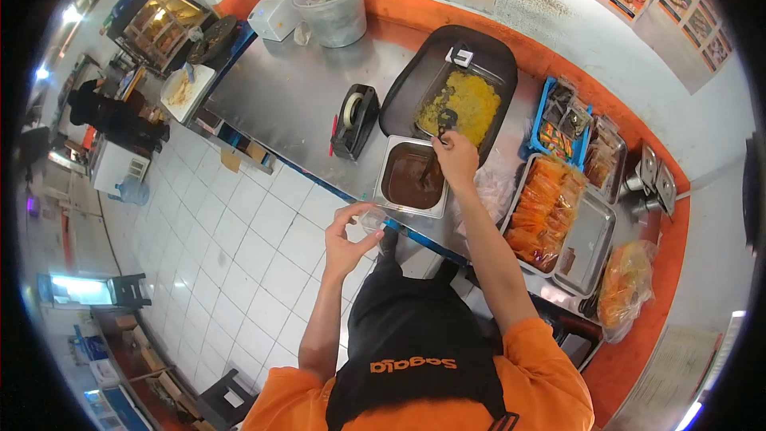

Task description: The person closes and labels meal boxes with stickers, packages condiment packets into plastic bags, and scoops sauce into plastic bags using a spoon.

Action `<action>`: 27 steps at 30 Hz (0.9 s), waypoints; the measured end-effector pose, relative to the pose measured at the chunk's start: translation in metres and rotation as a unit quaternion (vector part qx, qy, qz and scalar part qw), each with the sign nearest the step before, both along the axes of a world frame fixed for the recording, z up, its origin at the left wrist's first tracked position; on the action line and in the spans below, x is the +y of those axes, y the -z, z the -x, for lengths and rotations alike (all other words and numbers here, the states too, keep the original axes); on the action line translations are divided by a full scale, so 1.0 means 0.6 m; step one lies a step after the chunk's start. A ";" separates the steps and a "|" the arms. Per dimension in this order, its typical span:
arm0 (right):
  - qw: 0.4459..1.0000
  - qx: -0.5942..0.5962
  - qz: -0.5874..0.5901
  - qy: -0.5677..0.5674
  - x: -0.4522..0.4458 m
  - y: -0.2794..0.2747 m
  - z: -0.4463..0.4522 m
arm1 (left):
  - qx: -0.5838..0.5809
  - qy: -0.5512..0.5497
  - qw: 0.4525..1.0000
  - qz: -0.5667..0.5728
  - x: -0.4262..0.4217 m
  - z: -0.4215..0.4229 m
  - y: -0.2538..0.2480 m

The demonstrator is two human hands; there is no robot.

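Note:
My left hand (345, 243) pinches a small clear plastic cup (370, 219) between thumb and fingers, near the table's front edge. Closed around a dark-handled ladle (428, 172) is my right hand (457, 161), above the square metal pan (433, 211). The ladle's lower end dips into brown sauce (405, 174); its bowl is hidden there. Just behind, a tray (407, 84) holds crumbly yellow food (467, 100). A dark rounded piece lies over the yellow food by my right hand; whether it belongs to the ladle I cannot tell.
A tape dispenser (355, 121) stands left of the pan. Farther back are a clear tub (329, 12) and a white device (275, 16). To the right sit a tray of bagged orange food (546, 211) and a blue basket (561, 121). Another person (112, 116) stands far left.

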State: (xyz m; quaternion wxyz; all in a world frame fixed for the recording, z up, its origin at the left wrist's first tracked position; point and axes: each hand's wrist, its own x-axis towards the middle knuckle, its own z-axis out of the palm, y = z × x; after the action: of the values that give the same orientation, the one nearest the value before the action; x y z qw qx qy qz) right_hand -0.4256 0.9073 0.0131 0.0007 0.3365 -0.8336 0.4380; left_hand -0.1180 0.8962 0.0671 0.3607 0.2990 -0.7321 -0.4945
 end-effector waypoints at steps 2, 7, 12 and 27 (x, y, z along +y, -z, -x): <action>0.996 0.016 -0.025 -0.083 0.009 -0.005 -0.009 | -0.005 -0.027 1.000 0.005 0.002 -0.008 0.001; 0.976 0.043 -0.093 -0.192 0.089 -0.020 -0.053 | 0.070 -0.019 0.992 -0.099 0.010 -0.015 0.021; 0.981 -0.141 -0.005 -0.133 0.112 0.028 -0.079 | 0.056 -0.028 0.997 -0.052 0.006 -0.005 0.055; 0.829 -0.518 0.205 0.050 0.138 -0.049 -0.102 | 0.069 -0.034 0.995 -0.063 -0.038 0.084 0.019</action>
State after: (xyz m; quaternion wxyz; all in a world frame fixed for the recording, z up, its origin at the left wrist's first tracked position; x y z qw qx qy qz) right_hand -0.3645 0.9903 0.0425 -0.3404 0.0104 -0.6185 0.7082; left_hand -0.1685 0.8737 0.0557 0.4075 0.3111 -0.6618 -0.5469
